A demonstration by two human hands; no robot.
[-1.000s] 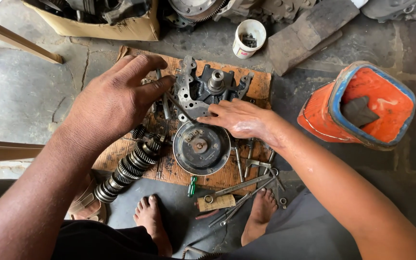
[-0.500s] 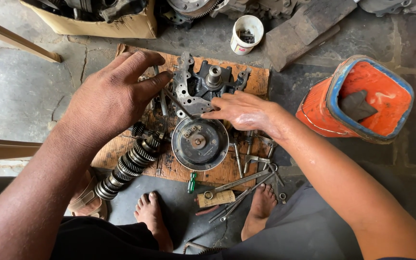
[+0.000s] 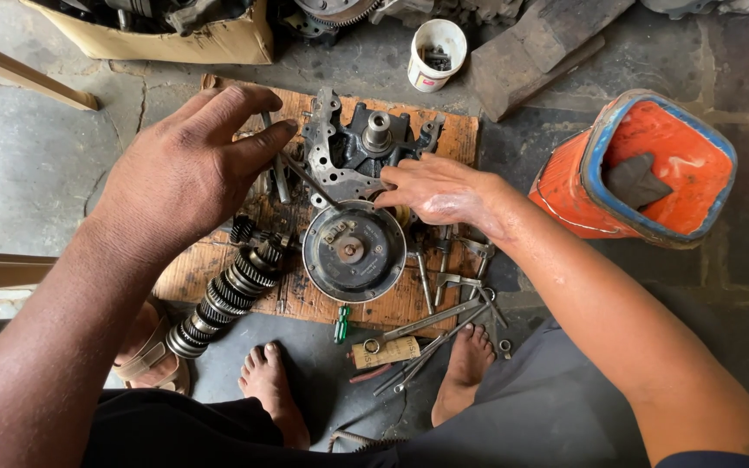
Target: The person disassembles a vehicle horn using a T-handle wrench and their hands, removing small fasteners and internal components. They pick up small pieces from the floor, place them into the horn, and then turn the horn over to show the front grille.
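Two bare hands worked over a wooden board [image 3: 444, 139] on the floor in the head view. The left hand [image 3: 188, 169] hovered palm down with fingers spread and slightly curled, its thumb and forefinger pinching a thin metal rod [image 3: 305, 178]. That rod ran with its long axis slanting from the fingers down and to the right, toward the engine casing [image 3: 361, 152]. The right hand [image 3: 439, 191] lay flat and open, palm down, fingers stretched leftward and resting on the lower edge of the casing; it gripped nothing. The casing sat near the board's far edge, its stub shaft [image 3: 379, 130] pointing up at the camera.

Just below the right hand's fingertips a round drum-shaped part [image 3: 353, 251] lay flat. A geared shaft [image 3: 223, 299] stretched diagonally off the board's near left corner, under the left forearm. Spanners [image 3: 431, 325] lay scattered beside the person's bare feet [image 3: 270, 386]. An orange cut-open canister [image 3: 652, 169] with a dark rag inside leaned to the right, well apart, and a white cup [image 3: 435, 52] of small parts stood beyond the board.
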